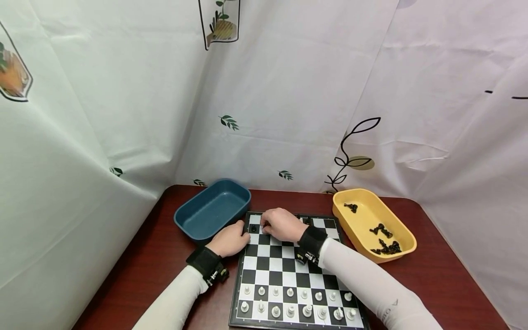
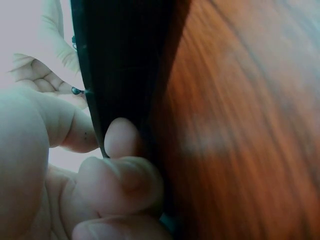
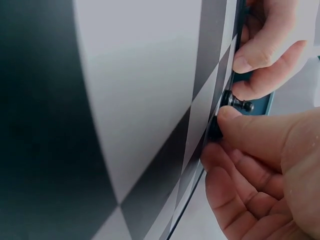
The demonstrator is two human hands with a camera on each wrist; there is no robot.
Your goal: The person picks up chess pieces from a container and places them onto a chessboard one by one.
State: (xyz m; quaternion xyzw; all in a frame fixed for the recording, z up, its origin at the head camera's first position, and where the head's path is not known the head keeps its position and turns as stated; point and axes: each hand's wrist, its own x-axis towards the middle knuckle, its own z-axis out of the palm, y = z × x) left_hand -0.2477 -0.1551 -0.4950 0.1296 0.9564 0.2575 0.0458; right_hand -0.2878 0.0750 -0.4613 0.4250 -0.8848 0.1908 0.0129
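The right hand curls at the chessboard's far left corner, fingertips pinching an upright black piece, while the left hand, just left, grips the board's edge, fingers bent

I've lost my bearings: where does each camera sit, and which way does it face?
Head: above, facing down at the chessboard; both sleeves, left hand, right hand show.
Left wrist: low at the board's dark edge; left fingers show.
Right wrist: skimming the squares; right fingers pinch a black piece.
Both wrist views also show the other hand.
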